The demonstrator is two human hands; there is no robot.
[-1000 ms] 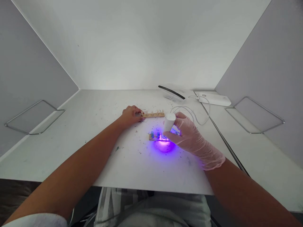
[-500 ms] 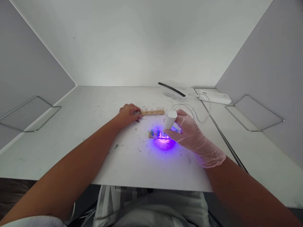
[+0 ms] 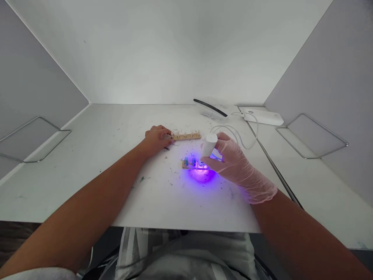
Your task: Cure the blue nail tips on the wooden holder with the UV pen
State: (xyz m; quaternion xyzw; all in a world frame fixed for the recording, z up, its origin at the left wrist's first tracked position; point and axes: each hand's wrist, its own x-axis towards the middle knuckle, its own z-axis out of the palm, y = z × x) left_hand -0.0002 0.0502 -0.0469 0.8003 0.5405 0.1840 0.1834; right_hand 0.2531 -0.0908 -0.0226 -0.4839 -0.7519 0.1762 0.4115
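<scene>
My gloved right hand grips a small white UV lamp, tip down, casting a violet glow on the table. Under the lamp lies a short wooden strip carrying blue-tinted nail tips. My bare left hand rests on the table with its fingers curled, pinching the left end of a second wooden strip that bears several small tips. A white cable runs from the lamp toward the back right.
A white power bank lies at the back right with the cable plugged in. Beside it is a black-edged clear item. Wire frames stand at far left and far right. Small debris dots the white table.
Both hands and the strips stay in place; only the camera has tilted slightly, shifting everything a little up in the picture.
</scene>
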